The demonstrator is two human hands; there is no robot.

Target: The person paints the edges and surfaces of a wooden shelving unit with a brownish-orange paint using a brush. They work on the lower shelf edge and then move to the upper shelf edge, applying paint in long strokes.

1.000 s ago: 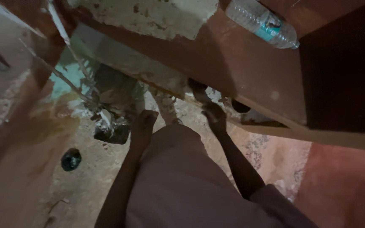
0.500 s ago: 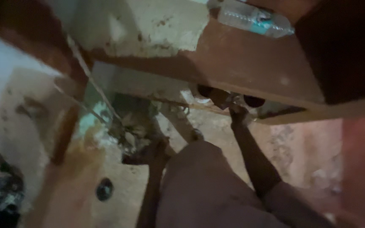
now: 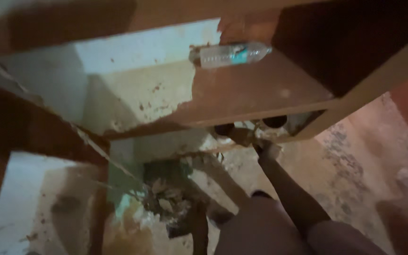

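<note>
My right hand reaches up under the front edge of a brown wooden shelf, beside two dark round openings. Its fingers are blurred and dusty, so its grip is unclear. My left forearm stretches down toward a heap of rubble and dry scraps on the dirty floor. The left hand itself is lost in the dark against that heap. My bent knees fill the bottom of the view.
A clear plastic bottle lies on its side on top of the shelf. A pale, stained wall stands behind. Dark wooden beams cross at the left. Rough concrete floor spreads to the right.
The view has swung, so the shelf and bottle now sit lower and nearer the centre. My right hand stays under the shelf edge; my left arm stays by the rubble.
</note>
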